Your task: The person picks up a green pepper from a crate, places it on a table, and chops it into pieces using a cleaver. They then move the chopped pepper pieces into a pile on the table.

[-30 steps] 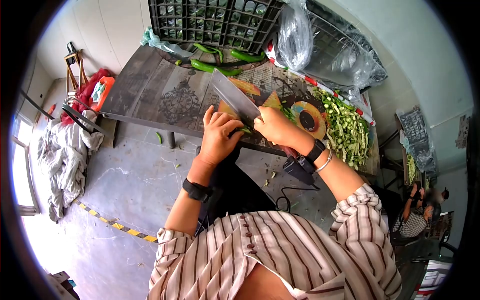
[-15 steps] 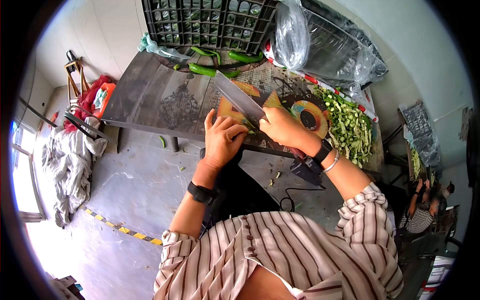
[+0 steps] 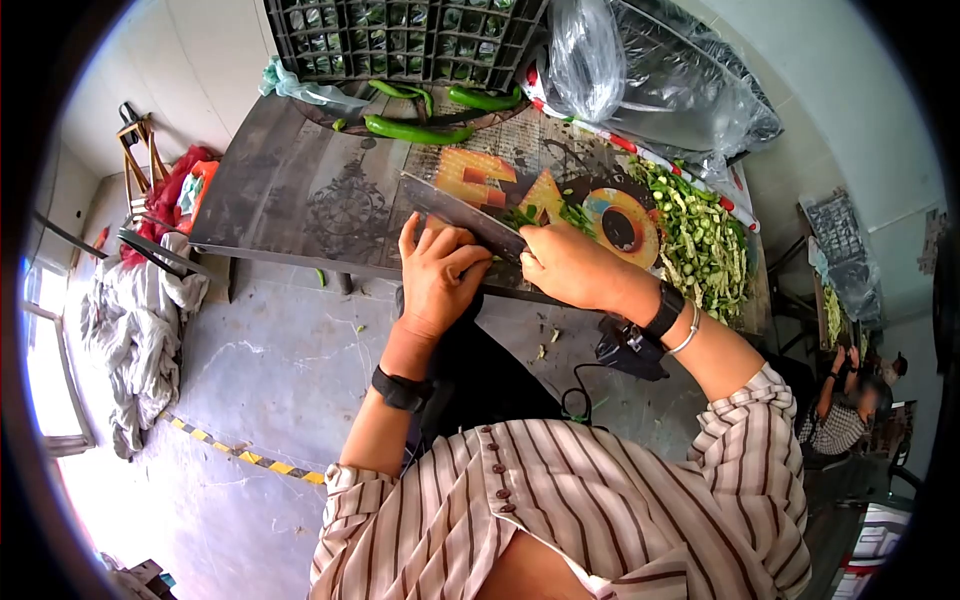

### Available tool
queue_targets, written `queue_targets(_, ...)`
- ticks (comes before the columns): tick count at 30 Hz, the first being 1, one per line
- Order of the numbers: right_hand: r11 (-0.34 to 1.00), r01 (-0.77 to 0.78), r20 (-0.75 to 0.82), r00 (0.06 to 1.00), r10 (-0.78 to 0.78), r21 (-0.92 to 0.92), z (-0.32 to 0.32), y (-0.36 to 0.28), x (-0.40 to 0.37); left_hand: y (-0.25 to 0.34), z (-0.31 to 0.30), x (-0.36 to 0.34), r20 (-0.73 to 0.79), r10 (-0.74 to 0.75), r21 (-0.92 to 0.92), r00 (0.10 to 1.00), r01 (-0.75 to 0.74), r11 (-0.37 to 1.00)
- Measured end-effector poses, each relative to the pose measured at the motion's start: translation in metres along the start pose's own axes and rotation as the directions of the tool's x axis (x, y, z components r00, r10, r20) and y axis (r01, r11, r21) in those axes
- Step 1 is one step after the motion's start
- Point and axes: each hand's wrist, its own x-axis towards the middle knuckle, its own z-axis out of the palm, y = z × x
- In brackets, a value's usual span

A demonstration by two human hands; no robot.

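Observation:
My right hand (image 3: 570, 266) grips the handle of a broad cleaver (image 3: 455, 211), whose blade lies low over the patterned table (image 3: 300, 190), pointing left. My left hand (image 3: 435, 268) sits just beside the blade at the table's near edge, fingers curled down on a green pepper that is mostly hidden under them. Cut green pieces (image 3: 535, 214) lie just beyond the blade. A heap of sliced green pepper (image 3: 700, 245) fills the right end of the table. Whole green peppers (image 3: 415, 130) lie at the far side.
A black plastic crate (image 3: 400, 35) stands at the table's back, with clear plastic bags (image 3: 650, 85) to its right. Cloth and red items (image 3: 140, 290) lie on the floor at left. Another person (image 3: 835, 420) sits at far right. A black device (image 3: 630, 350) hangs under the table.
The cleaver has come down from a raised, tilted position to lie low on the table. Both hands stay at the near edge; the view shifted slightly.

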Motion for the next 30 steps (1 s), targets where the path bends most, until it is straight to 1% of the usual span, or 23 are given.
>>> queue_targets(1, 1.000, -0.006, 0.003, 1.000, 0.006, 0.004, -0.002, 0.000, 0.001, 0.000, 0.001, -0.001, 0.006, -0.003, -0.004, 1.000, 0.003, 1.000)
queue_targets(3, 0.999, 0.007, 0.052, 0.999, -0.005, -0.046, -0.004, 0.000, 0.004, 0.000, 0.002, -0.002, -0.015, -0.017, 0.014, 1.000, 0.018, 1.000)
queue_targets(6, 0.999, -0.020, 0.052, 0.998, 0.021, -0.028, -0.001, 0.003, 0.007, 0.000, 0.002, -0.001, -0.024, -0.004, 0.027, 1.000, 0.005, 1.000)
queue_targets(8, 0.999, -0.006, 0.061, 0.998, 0.009, -0.043, 0.006, 0.004, 0.010, -0.001, 0.002, 0.000, -0.005, -0.015, 0.011, 1.000, 0.015, 1.000)
queue_targets(10, 0.999, 0.037, -0.058, 0.998, -0.039, -0.023, 0.016, 0.003, 0.022, -0.001, 0.001, 0.002, 0.005, 0.009, 0.005, 1.000, -0.009, 1.000)
queue_targets(11, 0.996, 0.079, -0.075, 0.994, -0.081, -0.030, 0.019, 0.002, 0.027, -0.002, 0.002, 0.001, 0.011, 0.002, 0.014, 1.000, -0.002, 1.000)
queue_targets(12, 0.996, 0.088, -0.087, 0.992, -0.090, -0.029, 0.021, 0.003, 0.031, -0.003, 0.002, 0.000, 0.019, -0.006, 0.024, 1.000, 0.006, 1.000)
queue_targets(14, 0.999, 0.050, -0.110, 0.993, -0.049, 0.001, 0.020, 0.006, 0.038, -0.004, 0.002, -0.003, 0.001, 0.001, 0.024, 1.000, -0.001, 1.000)
queue_targets(15, 0.999, 0.046, -0.147, 0.988, -0.046, -0.004, 0.019, 0.007, 0.038, -0.003, 0.002, -0.002, -0.006, 0.006, 0.017, 1.000, -0.006, 1.000)
queue_targets(16, 0.999, 0.051, -0.149, 0.987, -0.053, -0.017, 0.016, 0.010, 0.036, -0.004, 0.003, -0.001, -0.015, 0.011, 0.008, 1.000, -0.011, 1.000)
queue_targets(20, 1.000, 0.002, -0.131, 0.991, 0.002, 0.030, 0.004, 0.006, 0.013, -0.004, 0.003, -0.001, -0.011, 0.014, 0.014, 1.000, -0.014, 1.000)
queue_targets(22, 0.998, -0.050, -0.022, 0.998, 0.051, 0.035, -0.003, 0.000, 0.005, -0.003, 0.002, -0.001, -0.009, 0.022, 0.006, 1.000, -0.022, 1.000)
queue_targets(24, 0.998, -0.038, -0.030, 0.999, 0.039, 0.042, -0.001, 0.003, 0.002, -0.003, 0.003, -0.001, -0.028, 0.030, 0.021, 0.999, -0.029, 0.999)
queue_targets(27, 0.999, -0.022, 0.018, 1.000, 0.021, 0.048, -0.003, 0.002, 0.001, -0.004, 0.003, -0.002, -0.023, 0.023, 0.025, 0.999, -0.022, 0.999)
queue_targets(30, 0.997, -0.060, 0.030, 0.998, 0.059, 0.056, -0.003, 0.004, 0.004, -0.003, 0.002, -0.001, -0.023, 0.021, 0.021, 1.000, -0.021, 1.000)
